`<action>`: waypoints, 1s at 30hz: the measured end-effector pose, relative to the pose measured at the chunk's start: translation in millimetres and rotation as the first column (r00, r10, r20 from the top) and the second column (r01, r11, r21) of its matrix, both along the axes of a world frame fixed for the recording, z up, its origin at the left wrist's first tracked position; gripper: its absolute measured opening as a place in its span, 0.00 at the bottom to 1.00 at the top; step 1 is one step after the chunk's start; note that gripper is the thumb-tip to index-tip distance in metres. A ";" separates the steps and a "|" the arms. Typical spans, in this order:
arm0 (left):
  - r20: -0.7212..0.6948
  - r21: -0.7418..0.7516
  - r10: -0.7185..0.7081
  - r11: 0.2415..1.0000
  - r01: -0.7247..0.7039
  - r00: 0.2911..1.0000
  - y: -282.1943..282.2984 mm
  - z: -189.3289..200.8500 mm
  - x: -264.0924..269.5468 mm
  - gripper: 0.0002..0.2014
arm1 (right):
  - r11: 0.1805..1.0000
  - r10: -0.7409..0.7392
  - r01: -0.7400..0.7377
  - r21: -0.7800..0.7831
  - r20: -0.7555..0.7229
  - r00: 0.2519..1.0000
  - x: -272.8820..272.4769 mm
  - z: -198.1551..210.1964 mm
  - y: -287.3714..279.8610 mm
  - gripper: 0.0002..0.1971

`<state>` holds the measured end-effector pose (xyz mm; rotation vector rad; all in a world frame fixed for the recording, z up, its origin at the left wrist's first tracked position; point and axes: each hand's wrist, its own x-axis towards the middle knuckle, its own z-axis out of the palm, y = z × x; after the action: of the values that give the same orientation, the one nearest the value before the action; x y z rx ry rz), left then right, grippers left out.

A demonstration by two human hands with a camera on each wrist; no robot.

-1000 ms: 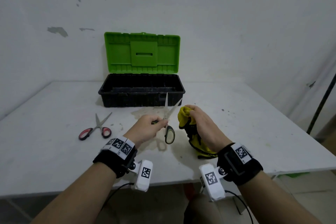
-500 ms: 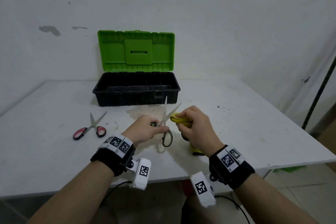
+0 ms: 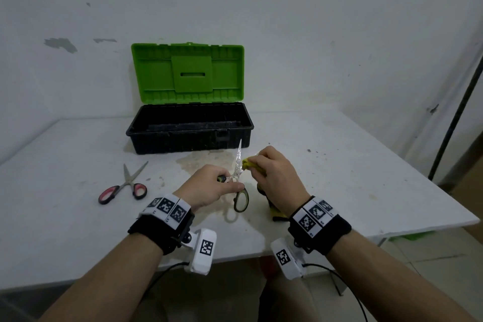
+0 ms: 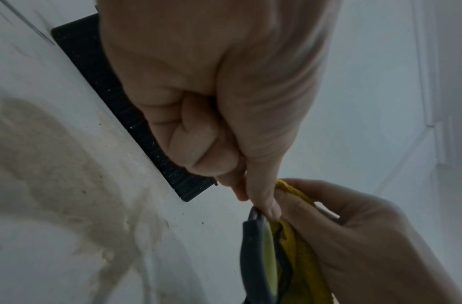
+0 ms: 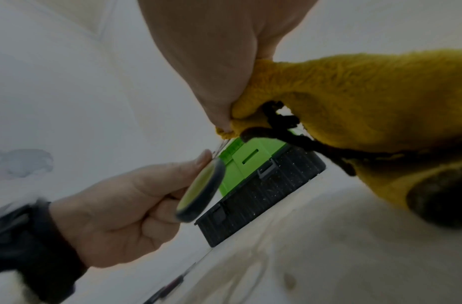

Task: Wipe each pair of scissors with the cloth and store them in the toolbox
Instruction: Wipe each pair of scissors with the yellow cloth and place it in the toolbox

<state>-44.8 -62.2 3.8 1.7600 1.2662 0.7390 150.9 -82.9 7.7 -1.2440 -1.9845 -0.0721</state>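
My left hand grips the green-handled scissors by one handle, blades spread, one blade pointing up toward the toolbox. My right hand pinches the yellow cloth around the other blade. In the left wrist view the green handle hangs below my left thumb, and the cloth lies against it. In the right wrist view the cloth fills the upper right and the handle loop sits at my left fingertips. The toolbox stands open behind, black tub, green lid up.
A red-handled pair of scissors lies on the white table to the left, blades open. A brownish stain marks the table in front of the toolbox. A dark pole leans at the right. The table's front edge is below my wrists.
My right hand has brought the cloth up from the table side onto the scissor blade. The left hand keeps holding the scissors in about the same place.
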 end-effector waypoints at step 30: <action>-0.063 0.160 0.028 0.987 -0.018 0.998 -9.3 3.8 0.7 0.24 | 1.000 -0.031 0.030 -0.008 -0.142 0.989 -16.7 0.8 -17.8 0.08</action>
<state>-44.2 -71.4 7.6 1.9145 1.3035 0.8209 134.1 -100.7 8.5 -1.2483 -1.8444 0.0077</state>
